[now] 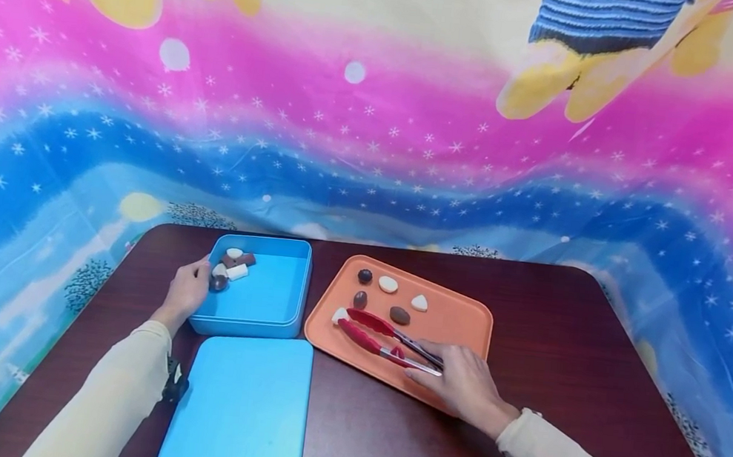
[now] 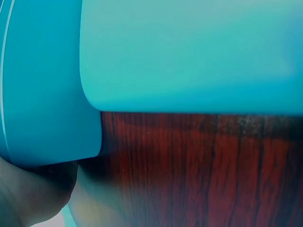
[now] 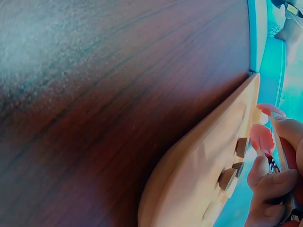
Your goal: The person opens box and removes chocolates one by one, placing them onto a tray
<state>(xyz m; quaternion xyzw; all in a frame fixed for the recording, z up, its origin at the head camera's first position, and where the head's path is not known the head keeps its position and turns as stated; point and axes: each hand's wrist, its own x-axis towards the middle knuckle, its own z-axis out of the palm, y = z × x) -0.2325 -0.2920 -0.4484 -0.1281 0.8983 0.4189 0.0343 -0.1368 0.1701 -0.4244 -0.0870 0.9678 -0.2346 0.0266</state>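
Observation:
My right hand [image 1: 460, 384] holds a pair of red-tipped metal tongs [image 1: 360, 336] low over the orange tray [image 1: 460, 324]. The tongs' arms stand apart, their tips right at a small white piece [image 1: 338, 316] near the tray's left edge. Brown and white chocolate-like pieces lie beyond, among them a white oval [image 1: 388, 284], a white triangle [image 1: 420, 303] and a brown oval [image 1: 400, 315]. On the left, my left hand [image 1: 187, 289] grips the side wall of an open blue box [image 1: 276, 286]. Several brown and white pieces sit in its left part, including a white block [image 1: 237, 271].
A flat blue lid [image 1: 240, 409] lies on the dark wooden table [image 1: 548, 352] in front of the box. The tray stands close to the box's right side. Behind the table hangs a patterned cloth [image 1: 375, 147].

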